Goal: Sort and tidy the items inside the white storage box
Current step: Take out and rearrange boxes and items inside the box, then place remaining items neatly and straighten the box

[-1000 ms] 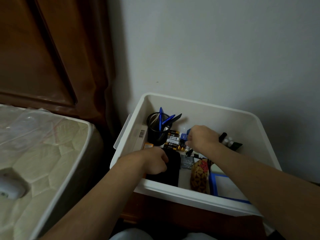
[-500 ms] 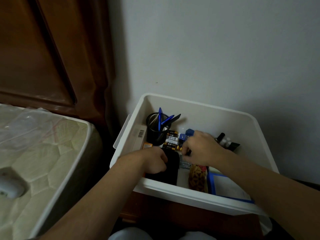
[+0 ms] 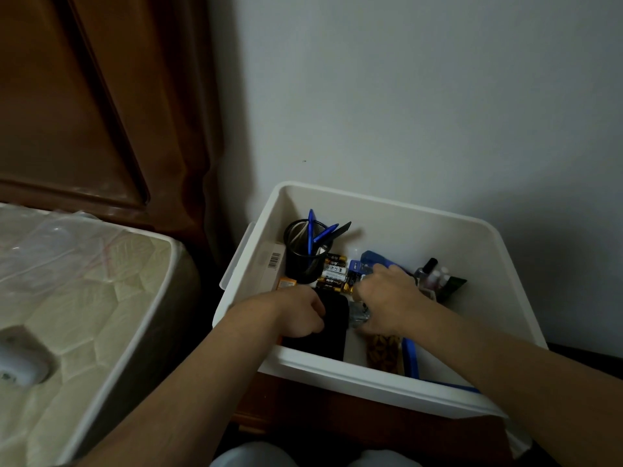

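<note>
In the box [image 3: 377, 385] our left hand [image 3: 296, 313] curls on the flat black case [image 3: 332, 326], which looks stiff and slippery, best held by its edges; our right hand's [image 3: 387, 298] grip we cannot tell.

A: white storage box [image 3: 387, 227], black mesh pen cup [image 3: 305, 254] past the left hand [image 3: 296, 315] with blue pens [image 3: 310, 230].

B: yep, gold-and-black batteries [image 3: 333, 271] beside it, blue stapler [image 3: 371, 259] just past the right hand [image 3: 387, 301].
</note>
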`<state>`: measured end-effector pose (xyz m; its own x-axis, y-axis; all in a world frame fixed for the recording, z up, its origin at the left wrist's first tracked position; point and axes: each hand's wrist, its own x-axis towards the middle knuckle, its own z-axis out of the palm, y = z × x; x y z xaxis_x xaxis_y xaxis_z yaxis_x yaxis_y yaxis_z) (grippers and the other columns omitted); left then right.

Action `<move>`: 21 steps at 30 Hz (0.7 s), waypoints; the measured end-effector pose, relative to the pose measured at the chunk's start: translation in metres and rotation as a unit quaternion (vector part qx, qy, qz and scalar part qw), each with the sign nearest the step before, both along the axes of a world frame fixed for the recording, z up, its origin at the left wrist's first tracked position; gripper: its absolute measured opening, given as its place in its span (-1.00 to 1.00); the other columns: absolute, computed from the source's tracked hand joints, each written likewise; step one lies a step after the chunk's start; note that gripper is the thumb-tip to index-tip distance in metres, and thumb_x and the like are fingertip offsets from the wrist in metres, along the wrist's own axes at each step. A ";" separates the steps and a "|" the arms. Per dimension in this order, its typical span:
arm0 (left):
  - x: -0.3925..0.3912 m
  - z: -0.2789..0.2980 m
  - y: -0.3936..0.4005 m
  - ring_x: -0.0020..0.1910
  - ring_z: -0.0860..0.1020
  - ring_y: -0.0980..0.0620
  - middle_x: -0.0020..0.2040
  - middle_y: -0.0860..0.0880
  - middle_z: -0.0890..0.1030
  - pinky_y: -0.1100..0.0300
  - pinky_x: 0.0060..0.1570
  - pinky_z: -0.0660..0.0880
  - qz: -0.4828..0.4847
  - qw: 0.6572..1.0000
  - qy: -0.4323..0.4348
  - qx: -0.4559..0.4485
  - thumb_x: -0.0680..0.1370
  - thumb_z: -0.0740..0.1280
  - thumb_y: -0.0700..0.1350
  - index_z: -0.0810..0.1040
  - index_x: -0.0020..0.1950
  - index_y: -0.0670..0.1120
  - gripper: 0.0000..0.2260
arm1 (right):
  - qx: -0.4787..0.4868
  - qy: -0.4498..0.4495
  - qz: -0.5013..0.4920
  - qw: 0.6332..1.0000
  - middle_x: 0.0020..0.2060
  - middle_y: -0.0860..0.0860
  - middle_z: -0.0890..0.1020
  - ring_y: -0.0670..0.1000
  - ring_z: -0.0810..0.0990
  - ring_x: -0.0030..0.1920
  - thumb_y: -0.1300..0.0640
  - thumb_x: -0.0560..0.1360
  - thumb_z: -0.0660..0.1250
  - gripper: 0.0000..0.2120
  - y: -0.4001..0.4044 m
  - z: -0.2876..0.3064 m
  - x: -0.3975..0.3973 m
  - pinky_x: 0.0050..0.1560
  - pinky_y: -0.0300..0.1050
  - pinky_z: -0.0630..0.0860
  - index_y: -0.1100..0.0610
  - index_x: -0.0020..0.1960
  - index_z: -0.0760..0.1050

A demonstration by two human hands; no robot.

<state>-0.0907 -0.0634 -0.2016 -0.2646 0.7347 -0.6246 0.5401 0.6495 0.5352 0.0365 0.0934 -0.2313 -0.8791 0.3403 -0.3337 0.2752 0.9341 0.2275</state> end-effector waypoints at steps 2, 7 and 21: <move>0.000 0.000 0.000 0.37 0.51 0.00 0.43 -0.02 0.53 0.15 0.32 0.44 0.000 1.000 -0.002 -0.001 0.67 0.33 -0.11 0.50 0.50 0.00 -0.62 | -0.024 -0.001 -0.016 1.000 0.01 -0.08 0.62 0.04 0.46 0.13 -0.31 0.39 0.48 -0.58 0.002 0.000 0.000 0.15 0.02 0.40 -0.08 0.11 0.64; 0.000 -0.001 0.001 0.35 0.53 -0.02 0.42 -0.02 0.55 0.12 0.34 0.46 0.001 1.000 -0.001 -0.002 0.66 0.34 -0.10 0.50 0.50 0.01 -0.61 | -0.063 0.046 -0.024 0.997 -0.01 -0.14 0.61 0.00 0.46 0.09 -0.36 0.39 0.44 -0.60 0.004 0.009 0.004 0.15 0.02 0.43 -0.14 0.08 0.64; 0.021 0.027 -0.013 -0.18 0.57 0.30 -0.08 0.20 0.60 0.43 -0.27 0.41 0.064 0.937 0.124 0.319 0.69 0.24 -0.14 0.61 0.08 0.17 -0.78 | -0.145 -0.006 -0.327 0.934 0.47 0.15 0.36 0.14 0.50 0.34 -0.44 0.33 0.48 0.07 -0.020 0.060 0.091 0.20 -0.02 0.51 0.09 0.61 0.18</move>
